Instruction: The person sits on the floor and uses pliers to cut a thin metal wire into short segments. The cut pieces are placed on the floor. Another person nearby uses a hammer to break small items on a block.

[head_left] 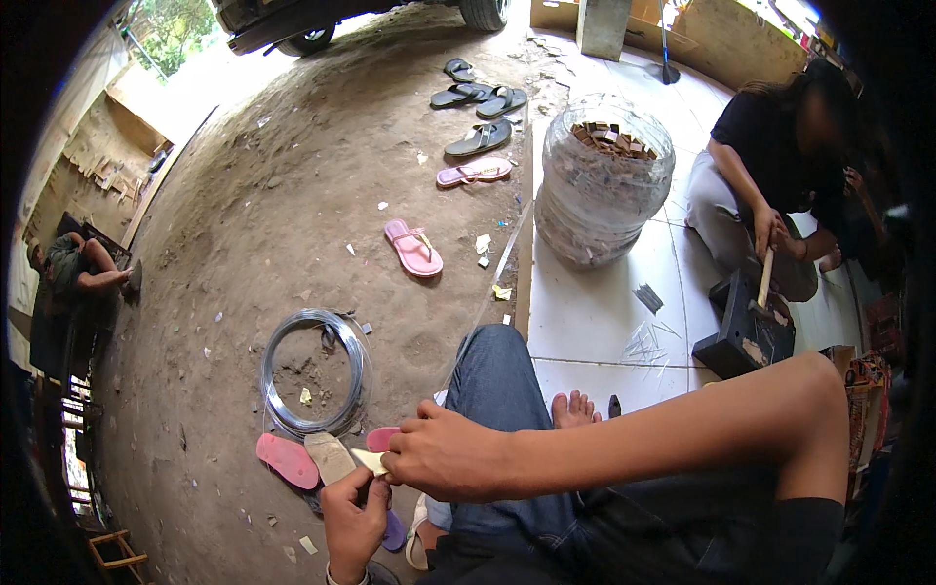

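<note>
My right hand [441, 450] reaches across my jeans-clad knee [492, 375] and pinches a small pale flat piece [369, 460]. My left hand [353, 522] comes up from below and grips the same piece from underneath. Both hands meet just above the dirt floor, beside a pink sandal [287, 459] and a tan sandal [330, 456]. A coil of grey wire [314, 370] lies on the dirt just beyond my hands. My bare foot [575, 408] rests at the edge of the white tiles.
A big clear bag full of small pieces [603, 185] stands on the tiles. A seated person [770, 166] at right holds a hammer [761, 289] over a black block [741, 336]. Several sandals [412, 248] lie on the dirt. Another person [83, 268] sits far left.
</note>
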A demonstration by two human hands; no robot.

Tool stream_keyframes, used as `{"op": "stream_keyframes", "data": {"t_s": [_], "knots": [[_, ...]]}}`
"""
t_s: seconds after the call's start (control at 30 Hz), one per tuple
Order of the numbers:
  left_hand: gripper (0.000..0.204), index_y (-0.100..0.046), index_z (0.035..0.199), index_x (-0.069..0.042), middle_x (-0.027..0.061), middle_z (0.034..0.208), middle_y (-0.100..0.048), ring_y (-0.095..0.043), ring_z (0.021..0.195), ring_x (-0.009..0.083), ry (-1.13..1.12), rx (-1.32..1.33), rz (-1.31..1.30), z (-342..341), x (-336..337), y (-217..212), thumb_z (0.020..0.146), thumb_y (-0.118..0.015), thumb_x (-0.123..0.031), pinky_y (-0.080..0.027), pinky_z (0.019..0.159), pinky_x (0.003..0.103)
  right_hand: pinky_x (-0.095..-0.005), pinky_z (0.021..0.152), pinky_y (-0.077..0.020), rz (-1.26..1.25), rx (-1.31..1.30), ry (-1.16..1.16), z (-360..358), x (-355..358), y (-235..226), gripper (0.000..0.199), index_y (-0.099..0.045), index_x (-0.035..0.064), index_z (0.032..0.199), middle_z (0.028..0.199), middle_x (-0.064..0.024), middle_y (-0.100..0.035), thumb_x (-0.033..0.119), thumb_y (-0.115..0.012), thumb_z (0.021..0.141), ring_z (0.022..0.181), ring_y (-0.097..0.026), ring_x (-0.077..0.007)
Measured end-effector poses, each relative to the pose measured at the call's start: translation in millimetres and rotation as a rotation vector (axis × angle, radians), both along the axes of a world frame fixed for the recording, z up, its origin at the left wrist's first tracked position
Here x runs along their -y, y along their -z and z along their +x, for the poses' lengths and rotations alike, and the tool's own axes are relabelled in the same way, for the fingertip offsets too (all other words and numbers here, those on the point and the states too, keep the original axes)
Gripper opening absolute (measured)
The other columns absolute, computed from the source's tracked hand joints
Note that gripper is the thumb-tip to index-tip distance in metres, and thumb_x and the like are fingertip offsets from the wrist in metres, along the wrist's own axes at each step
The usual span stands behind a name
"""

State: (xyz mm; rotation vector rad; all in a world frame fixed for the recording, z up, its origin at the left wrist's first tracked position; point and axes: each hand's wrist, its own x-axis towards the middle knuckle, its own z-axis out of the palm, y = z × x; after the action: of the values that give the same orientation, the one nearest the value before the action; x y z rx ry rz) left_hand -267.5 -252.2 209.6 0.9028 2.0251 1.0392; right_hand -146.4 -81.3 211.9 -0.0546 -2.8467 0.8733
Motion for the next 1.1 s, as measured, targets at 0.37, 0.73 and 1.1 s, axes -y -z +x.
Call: {"op": "stream_keyframes", "data": {"t_s": [0.37, 0.73, 1.1], "knots": [[0.010, -0.071, 0.088, 0.005, 0.0070, 0.066, -0.064, -0.057, 0.059, 0.0107, 0.106, -0.237, 0.041, 2.2, 12.9, -4.2, 0.093, -0.064, 0.000, -0.044, 0.056, 0.029, -0.0507, 0.069, -0.0567, -0.473, 0.161, -0.133, -14.0, -13.8, -3.3, 0.017, -0.075, -0.0023, 0.084, 0.079, -0.0274, -0.071, 0.015, -0.075, 0.081, 0.079, -0.072, -0.0447], [0.010, -0.067, 0.083, 0.004, 0.0109, 0.065, -0.063, -0.062, 0.057, 0.0194, 0.182, -0.309, 0.091, -2.3, 26.5, -15.4, 0.091, -0.064, -0.001, -0.047, 0.057, 0.031, -0.0493, 0.071, -0.0598, -0.285, 0.290, -0.212, -22.9, 4.5, -15.2, 0.023, -0.073, -0.0038, 0.089, 0.089, -0.0273, -0.073, 0.016, -0.077, 0.078, 0.083, -0.074, -0.0440], [0.010, -0.064, 0.076, 0.001, 0.0089, 0.060, -0.057, -0.055, 0.053, 0.0156, 0.245, -0.377, 0.148, -51.2, 87.9, -42.0, 0.083, -0.070, -0.004, -0.041, 0.053, 0.031, -0.0455, 0.064, -0.0595, -0.240, 0.028, -0.030, -35.0, 96.1, -36.1, 0.012, -0.076, 0.0072, 0.092, 0.089, -0.0169, -0.075, 0.012, -0.071, 0.083, 0.082, -0.076, -0.0339]]}}
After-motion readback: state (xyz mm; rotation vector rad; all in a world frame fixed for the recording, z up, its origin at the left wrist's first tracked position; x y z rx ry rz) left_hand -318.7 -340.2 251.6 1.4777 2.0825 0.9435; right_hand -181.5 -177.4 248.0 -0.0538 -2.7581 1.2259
